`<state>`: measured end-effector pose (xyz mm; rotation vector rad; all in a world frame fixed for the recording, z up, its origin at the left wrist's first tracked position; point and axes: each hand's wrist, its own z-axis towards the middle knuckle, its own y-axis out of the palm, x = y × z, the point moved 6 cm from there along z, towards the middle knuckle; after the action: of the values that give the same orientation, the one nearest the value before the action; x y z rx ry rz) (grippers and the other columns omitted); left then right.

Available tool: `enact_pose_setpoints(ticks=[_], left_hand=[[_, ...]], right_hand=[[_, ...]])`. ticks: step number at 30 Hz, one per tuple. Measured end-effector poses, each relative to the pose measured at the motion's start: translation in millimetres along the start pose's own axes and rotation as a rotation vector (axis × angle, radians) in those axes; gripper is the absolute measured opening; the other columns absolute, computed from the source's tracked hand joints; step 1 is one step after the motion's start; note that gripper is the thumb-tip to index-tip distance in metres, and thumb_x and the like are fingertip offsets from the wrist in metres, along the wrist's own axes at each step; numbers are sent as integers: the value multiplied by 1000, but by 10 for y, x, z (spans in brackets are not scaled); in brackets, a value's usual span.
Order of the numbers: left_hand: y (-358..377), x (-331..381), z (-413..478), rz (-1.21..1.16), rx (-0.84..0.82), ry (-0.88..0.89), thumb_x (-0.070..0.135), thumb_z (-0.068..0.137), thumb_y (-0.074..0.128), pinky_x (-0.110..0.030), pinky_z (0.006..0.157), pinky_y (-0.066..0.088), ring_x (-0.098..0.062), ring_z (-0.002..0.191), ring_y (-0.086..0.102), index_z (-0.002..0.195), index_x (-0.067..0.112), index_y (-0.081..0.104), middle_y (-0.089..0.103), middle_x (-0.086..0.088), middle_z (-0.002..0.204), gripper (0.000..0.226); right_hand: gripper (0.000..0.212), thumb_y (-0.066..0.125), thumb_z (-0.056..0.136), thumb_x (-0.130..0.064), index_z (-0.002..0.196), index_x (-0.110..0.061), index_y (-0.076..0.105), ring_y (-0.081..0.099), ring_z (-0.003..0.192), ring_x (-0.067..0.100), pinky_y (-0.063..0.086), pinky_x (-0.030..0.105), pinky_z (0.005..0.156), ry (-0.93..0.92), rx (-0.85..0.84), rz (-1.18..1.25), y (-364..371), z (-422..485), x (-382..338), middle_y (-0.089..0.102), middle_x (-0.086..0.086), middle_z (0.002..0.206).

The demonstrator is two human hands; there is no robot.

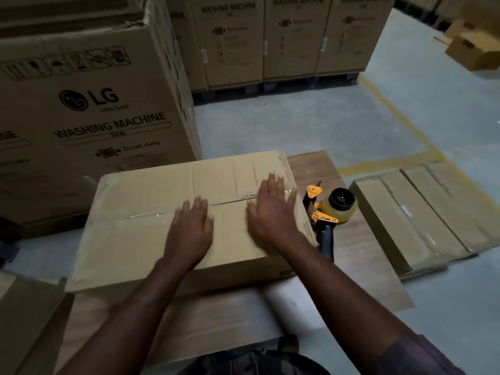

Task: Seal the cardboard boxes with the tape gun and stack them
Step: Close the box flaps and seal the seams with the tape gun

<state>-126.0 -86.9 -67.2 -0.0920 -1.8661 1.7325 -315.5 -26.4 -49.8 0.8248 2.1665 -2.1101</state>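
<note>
A flat brown cardboard box (151,201) lies on a wooden table (359,269) in front of me, its top flaps closed with clear tape along the middle seam. My left hand (190,226) presses flat on the top near the seam, fingers straight. My right hand (272,209) also lies flat on the box, over the seam near its right end. A yellow and black tape gun (328,212) with a roll of clear tape lies on the table just right of the box, held by neither hand.
Flat taped boxes (422,215) lie on the floor at the right. A tall washing machine carton (89,109) stands close behind at the left, with more cartons (286,39) on pallets further back. Another cardboard piece (24,315) sits at the lower left. Yellow floor lines (400,131) run right.
</note>
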Motion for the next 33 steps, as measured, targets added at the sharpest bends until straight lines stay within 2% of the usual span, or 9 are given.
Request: enact_pose_setpoints(ticks=[3, 8, 13, 16, 20, 24, 27, 30, 33], left_hand=[[96, 232, 29, -57, -75, 157, 23, 105, 38, -38, 125, 11, -23, 153, 20, 157, 16, 29, 30, -4, 163, 54], [-64, -111, 61, -102, -106, 294, 31, 104, 42, -37, 123, 24, -11, 149, 29, 153, 24, 41, 38, 7, 159, 49], [-469, -1052, -58, -122, -4, 153, 34, 103, 46, -43, 120, 19, -2, 142, 37, 144, 32, 54, 47, 15, 151, 42], [-629, -1428, -124, -147, 40, 85, 27, 102, 54, -42, 120, 22, -4, 139, 43, 139, 30, 59, 53, 13, 147, 38], [-601, -1343, -153, -63, 8, 131, 30, 104, 47, -41, 123, 19, -9, 145, 37, 148, 23, 50, 45, 6, 155, 44], [-572, -1422, -198, -22, -92, 226, 43, 105, 32, -35, 124, 11, -7, 152, 20, 157, 25, 33, 29, 8, 163, 55], [-707, -1658, -228, 19, -111, 241, 54, 98, 21, -36, 124, 12, -6, 152, 17, 156, 30, 33, 27, 13, 163, 64], [-873, -2049, -278, 13, -72, 159, 54, 98, 26, -43, 123, 14, -9, 152, 17, 155, 33, 36, 25, 16, 162, 61], [-957, -2349, -332, -219, -4, -5, 53, 98, 53, -34, 120, 19, -11, 152, 18, 153, 28, 40, 23, 9, 164, 62]], right_hand=[[59, 29, 110, -35, 163, -11, 17, 4, 158, 23, 2, 47, 126, -227, -91, 110, 214, -122, -533, 10, 8, 172], [61, 26, 109, -45, 162, -16, 24, 10, 158, 18, 4, 45, 126, -216, -40, 38, 388, -153, -565, 19, -1, 170], [61, 39, 105, -41, 158, -11, 35, 21, 155, 22, 16, 36, 125, -84, 89, 78, 335, -105, -504, 30, 5, 167], [58, 44, 103, -34, 154, -8, 41, 27, 153, 23, 19, 35, 124, 21, 163, 110, 304, -95, -511, 37, 8, 163], [66, 38, 104, -42, 157, -3, 31, 16, 156, 29, 8, 44, 127, 93, 120, 92, 482, -94, -976, 24, 15, 167], [69, 32, 106, -49, 160, -7, 25, 7, 158, 28, 1, 46, 126, -207, -45, 12, 890, -154, -1874, 15, 12, 170], [69, 25, 108, -50, 162, -9, 20, 0, 159, 25, -3, 44, 126, -216, -70, -32, 968, -156, -2024, 8, 9, 172], [68, 26, 108, -49, 163, -11, 18, 2, 159, 21, 0, 40, 126, -157, -43, -43, 929, -170, -1898, 7, 5, 172], [71, 26, 107, -51, 163, -8, 15, 0, 159, 21, 0, 41, 127, -39, -8, -54, 904, -188, -1822, 4, 7, 172]])
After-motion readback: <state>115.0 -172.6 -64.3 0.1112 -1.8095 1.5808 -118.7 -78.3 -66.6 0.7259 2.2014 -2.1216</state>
